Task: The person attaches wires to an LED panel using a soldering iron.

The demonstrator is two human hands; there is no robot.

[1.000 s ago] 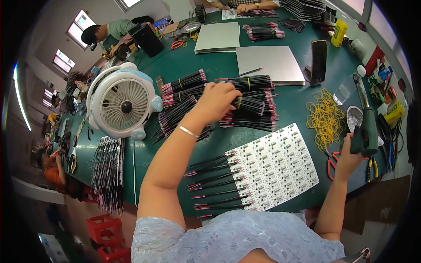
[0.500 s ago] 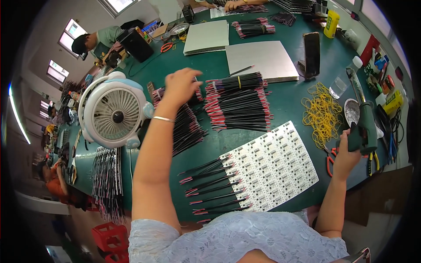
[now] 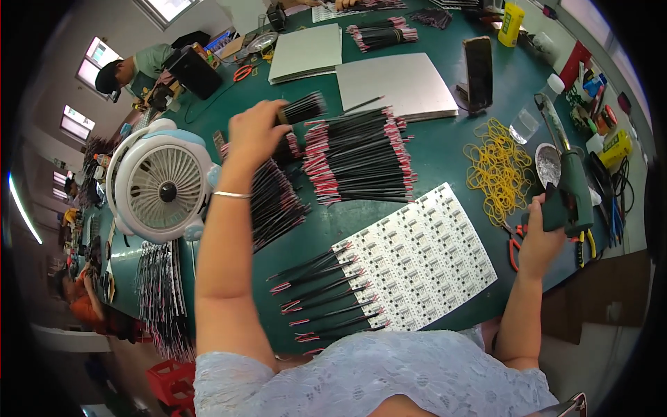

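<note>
My left hand [image 3: 256, 132] is closed around a bundle of black wires [image 3: 304, 108], whose ends stick out to its right, slightly blurred. Below and beside it lie a dark pile of wires [image 3: 276, 203] and a wider pile of black wires with red ends [image 3: 361, 161]. My right hand [image 3: 540, 243] grips the dark handle of a green soldering gun [image 3: 575, 182], its metal barrel pointing away from me. In front of me lies a white sheet of circuit boards [image 3: 424, 260], with several black wire leads [image 3: 323, 302] along its left edge.
A white and blue fan [image 3: 167, 187] stands left of my left arm. Yellow rubber bands [image 3: 497, 174], a small silvery dish [image 3: 547, 165] and pliers [image 3: 514, 251] lie near my right hand. Farther off are grey board stacks [image 3: 397, 83] and an upright phone [image 3: 476, 75].
My left hand has moved slightly up, and a wire bundle now shows in it. The yellow-banded bundle no longer shows atop the wider pile. My right hand stays on the soldering gun.
</note>
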